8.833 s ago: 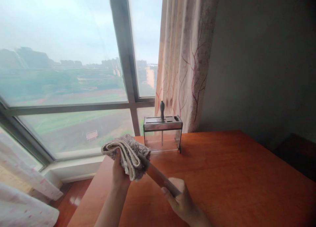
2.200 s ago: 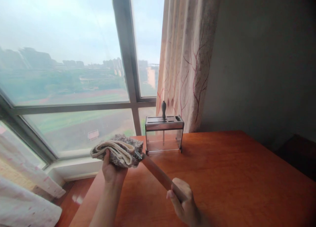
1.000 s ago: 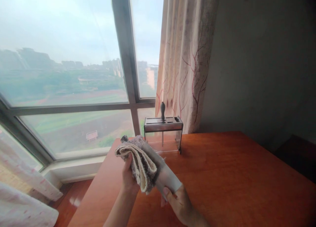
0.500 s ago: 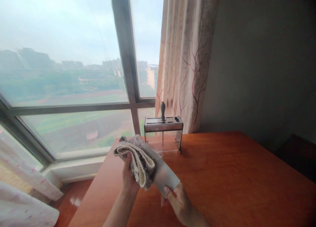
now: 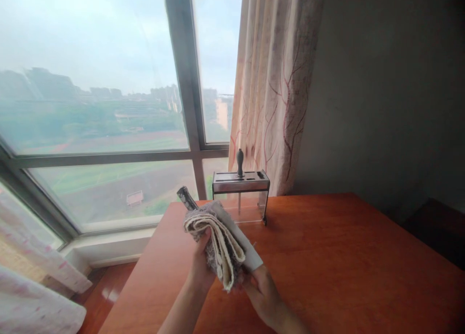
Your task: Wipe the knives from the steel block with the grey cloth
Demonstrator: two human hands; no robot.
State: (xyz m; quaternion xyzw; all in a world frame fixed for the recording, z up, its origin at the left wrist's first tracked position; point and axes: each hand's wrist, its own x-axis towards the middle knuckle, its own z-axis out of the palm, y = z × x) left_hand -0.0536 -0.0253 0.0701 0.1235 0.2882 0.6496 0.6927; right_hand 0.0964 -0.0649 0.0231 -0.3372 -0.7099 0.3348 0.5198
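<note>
A folded, fuzzy grey cloth (image 5: 218,246) with pale edges is gripped in my left hand (image 5: 203,266), its thumb pressed on the folds. Behind the cloth lies a kitchen knife (image 5: 250,256) with a broad, cleaver-like blade. Its dark, patterned handle sticks out past the cloth at the upper left, pointing away from me. My right hand (image 5: 263,295) is closed on the blade's near end, with its fingertips partly hidden by the cloth. The cloth lies against the blade and covers much of it. Both hands are above the table.
On the reddish wooden table (image 5: 345,256) a knife block (image 5: 240,182) with clear sides and a metal slotted top stands at the far edge. One dark-handled tool is upright in it. Behind are a window (image 5: 109,193) and a patterned curtain (image 5: 276,91); a dark wall is to the right.
My left hand has slid the cloth down and right along the blade towards my right hand. More of the knife's handle now shows, and less of the blade.
</note>
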